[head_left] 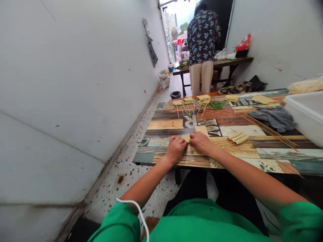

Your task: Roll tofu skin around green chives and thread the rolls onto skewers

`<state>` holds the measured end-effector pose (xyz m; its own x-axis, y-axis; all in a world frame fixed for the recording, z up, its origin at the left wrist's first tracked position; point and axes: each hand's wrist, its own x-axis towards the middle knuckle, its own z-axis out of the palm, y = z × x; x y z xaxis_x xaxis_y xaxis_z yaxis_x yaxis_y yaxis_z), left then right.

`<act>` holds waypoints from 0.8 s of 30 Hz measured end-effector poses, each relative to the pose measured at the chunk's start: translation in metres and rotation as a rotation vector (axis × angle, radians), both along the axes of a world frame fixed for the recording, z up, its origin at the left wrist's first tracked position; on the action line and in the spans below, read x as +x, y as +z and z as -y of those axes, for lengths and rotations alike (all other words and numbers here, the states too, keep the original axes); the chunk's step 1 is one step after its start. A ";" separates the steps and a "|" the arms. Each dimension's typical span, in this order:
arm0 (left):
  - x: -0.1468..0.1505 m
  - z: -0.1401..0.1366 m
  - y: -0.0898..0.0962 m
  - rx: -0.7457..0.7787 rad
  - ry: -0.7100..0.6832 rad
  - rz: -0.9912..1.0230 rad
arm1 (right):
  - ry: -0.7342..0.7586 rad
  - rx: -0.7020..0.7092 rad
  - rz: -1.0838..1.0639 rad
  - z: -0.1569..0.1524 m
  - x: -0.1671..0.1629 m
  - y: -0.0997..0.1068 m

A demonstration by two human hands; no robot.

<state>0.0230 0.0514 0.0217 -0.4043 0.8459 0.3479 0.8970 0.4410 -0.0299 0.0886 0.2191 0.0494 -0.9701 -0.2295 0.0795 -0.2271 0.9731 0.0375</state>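
Observation:
A pale yellow tofu sheet (202, 130) lies on the patterned table (165, 124) in front of me. My left hand (177, 148) is closed on its near left edge, fingers curled. Close beside it, my right hand (200, 142) grips the same near edge, fingertips bent down. The edge looks rolled up between my fingers, but they hide most of it. To the right of my hands lie several finished tofu rolls (237, 137), side by side. A thin bamboo skewer passes near them.
Skewered tofu rolls (203, 99) and green vegetable stems (216, 105) lie along the far side. To the right are long bamboo skewers (271, 131), a grey cloth (275, 118) and a white plastic tub (306, 116). Another person (203, 43) stands at a back table.

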 end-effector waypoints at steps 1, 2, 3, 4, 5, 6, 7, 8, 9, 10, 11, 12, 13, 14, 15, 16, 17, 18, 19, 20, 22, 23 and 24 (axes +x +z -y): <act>0.000 0.000 -0.001 -0.007 0.003 -0.002 | -0.002 -0.002 -0.007 -0.002 -0.001 0.000; -0.001 -0.001 -0.002 -0.013 0.009 0.001 | -0.009 -0.001 -0.028 -0.003 -0.001 -0.001; -0.002 -0.001 -0.002 -0.016 0.015 0.009 | -0.016 -0.001 -0.066 -0.003 0.001 -0.003; -0.004 -0.002 -0.001 -0.019 0.017 0.019 | -0.014 -0.001 -0.118 -0.003 0.004 -0.006; -0.007 -0.003 0.000 -0.022 0.016 0.033 | -0.002 0.000 -0.176 -0.003 0.007 -0.010; -0.009 -0.004 0.002 -0.026 0.014 0.049 | 0.021 0.003 -0.230 -0.002 0.010 -0.015; -0.012 -0.005 0.003 -0.032 0.013 0.065 | 0.045 0.006 -0.274 -0.002 0.013 -0.019; -0.014 -0.006 0.004 -0.039 0.014 0.077 | 0.067 0.011 -0.303 -0.001 0.015 -0.024; -0.015 -0.007 0.005 -0.046 0.020 0.086 | 0.081 0.016 -0.315 -0.001 0.015 -0.027; -0.016 -0.008 0.005 -0.052 0.029 0.090 | 0.081 0.021 -0.315 -0.002 0.014 -0.030; -0.017 -0.008 0.005 -0.050 0.043 0.087 | 0.074 0.024 -0.304 -0.002 0.011 -0.031; -0.016 -0.008 0.004 -0.035 0.059 0.077 | 0.065 0.027 -0.284 -0.003 0.008 -0.031; -0.015 -0.008 0.002 -0.011 0.070 0.061 | 0.058 0.029 -0.259 -0.004 0.004 -0.030; -0.014 -0.007 0.001 0.019 0.072 0.038 | 0.052 0.032 -0.233 -0.005 0.000 -0.029; -0.013 -0.007 -0.001 0.044 0.062 0.011 | 0.044 0.035 -0.209 -0.005 -0.004 -0.028; -0.011 -0.007 -0.003 0.058 0.043 -0.017 | 0.036 0.037 -0.189 -0.006 -0.008 -0.026; -0.010 -0.007 -0.005 0.058 0.019 -0.040 | 0.029 0.036 -0.172 -0.007 -0.011 -0.024; -0.010 -0.007 -0.006 0.045 -0.003 -0.056 | 0.020 0.034 -0.156 -0.007 -0.014 -0.023; -0.010 -0.008 -0.008 0.027 -0.017 -0.063 | 0.011 0.032 -0.139 -0.007 -0.015 -0.021; -0.011 -0.009 -0.008 0.011 -0.019 -0.062 | 0.001 0.032 -0.122 -0.006 -0.015 -0.020; -0.014 -0.013 -0.009 -0.007 -0.004 -0.043 | -0.028 0.034 -0.106 -0.004 -0.013 -0.018; -0.017 -0.015 -0.008 -0.014 0.006 -0.030 | -0.047 0.034 -0.113 -0.002 -0.011 -0.017; -0.020 -0.017 -0.008 -0.022 0.014 -0.015 | -0.065 0.032 -0.126 -0.001 -0.009 -0.017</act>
